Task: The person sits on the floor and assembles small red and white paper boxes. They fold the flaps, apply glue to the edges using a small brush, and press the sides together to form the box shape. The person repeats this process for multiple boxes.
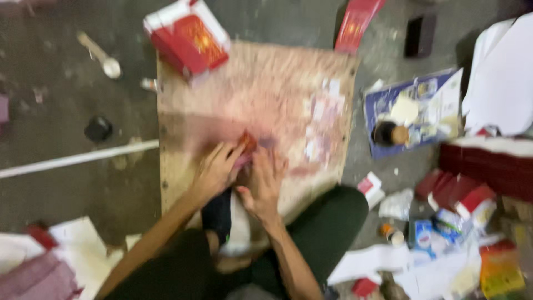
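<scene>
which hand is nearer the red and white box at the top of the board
Left. The left hand lies below the box; the right hand is lower and further right.

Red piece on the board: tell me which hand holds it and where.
Both hands, left and right, press on the small red piece lying on the wooden board; blur hides the exact grip.

Two hands are at work: the left hand (215, 169) and the right hand (263, 183), both pressed on one small red piece (247, 142) that lies at their fingers. One wooden board (250, 89) lies under them. Beyond the fingers lies one red and white box (186, 36), and one red packet (355, 23) sits off the board's far corner. Left of the fingers are one spoon (100, 54), one black round lid (98, 129) and one white rod (78, 159). To the right is one blue printed sheet (383, 103). The blurred heap of red boxes further right cannot be counted.
</scene>
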Demonstrator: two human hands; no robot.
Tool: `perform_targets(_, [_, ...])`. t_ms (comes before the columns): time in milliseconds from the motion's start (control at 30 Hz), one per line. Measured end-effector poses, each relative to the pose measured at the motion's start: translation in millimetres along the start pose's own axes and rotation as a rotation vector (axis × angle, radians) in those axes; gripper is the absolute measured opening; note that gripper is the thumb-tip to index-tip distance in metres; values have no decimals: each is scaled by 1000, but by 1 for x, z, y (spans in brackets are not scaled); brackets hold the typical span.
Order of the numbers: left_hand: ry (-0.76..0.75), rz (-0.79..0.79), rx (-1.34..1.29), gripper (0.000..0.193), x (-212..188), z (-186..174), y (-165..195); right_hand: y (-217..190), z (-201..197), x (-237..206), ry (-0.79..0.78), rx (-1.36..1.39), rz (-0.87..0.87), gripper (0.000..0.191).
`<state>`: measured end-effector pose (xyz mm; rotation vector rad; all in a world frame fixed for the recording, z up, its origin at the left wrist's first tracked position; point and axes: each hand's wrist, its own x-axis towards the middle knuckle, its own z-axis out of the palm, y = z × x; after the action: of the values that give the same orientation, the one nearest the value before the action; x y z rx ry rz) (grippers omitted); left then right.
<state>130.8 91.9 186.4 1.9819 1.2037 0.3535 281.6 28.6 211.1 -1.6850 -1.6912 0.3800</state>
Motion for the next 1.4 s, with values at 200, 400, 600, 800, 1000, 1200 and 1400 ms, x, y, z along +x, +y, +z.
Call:
perform_targets(200, [67,-698,-1354,56,-13,7,-1,47,21,-5,142,1398,1121,53])
perform_targets(400, [0,-464,-464,61,-21,5,-12,27,45,-11,47,274,320,38])
perform_targets(600, [-12,-175,-709,56,-22,3,-26,65,31,4,139,977,926,44])
perform_targets(800, [173,127,-453,83,-16,3,-40,49,54,11,-69,727,493,59])
perform_targets(1000, [288,-1,-360,106,-9,4,-48,22,82,13,51,1303,804,63])
perform_targets(1200, [287,-45,-426,90,-7,6,-51,17,72,9,-75,770,321,68])
perform_targets(1400, [288,4,-352,77,-8,7,-52,8,62,-4,-174,903,327,91])
